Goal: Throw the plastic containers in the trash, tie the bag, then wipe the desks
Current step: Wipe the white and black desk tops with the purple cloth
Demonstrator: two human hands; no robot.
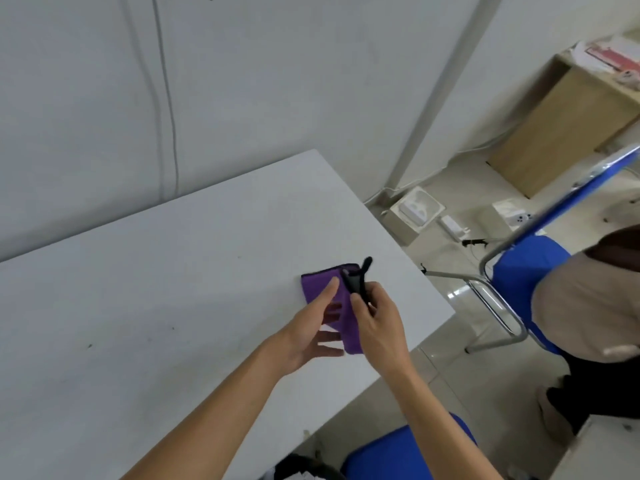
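Your purple cloth (320,289) is folded into a flat oblong with a dark stitched edge along its far side, and it sits above the white desk (156,306), close to the desk's right-hand edge. Its surface looks soft and napped, though the blur hides any finer weave. Your left hand (311,332) lies partly under the cloth with the fingers spread wide and flat; the thumb rests on top of the purple fabric, so the cloth is lightly pinched between thumb and fingers. Your right hand (375,325) is curled tight around a thin black strap (356,282), whose loose end sticks up past the cloth's far corner. You cannot tell whether the strap is sewn to the cloth or merely lies against it. Off the desk's right edge stands a blue chair (519,271) on the tiled floor, and another person (588,306) in a beige top stands just beyond that chair.
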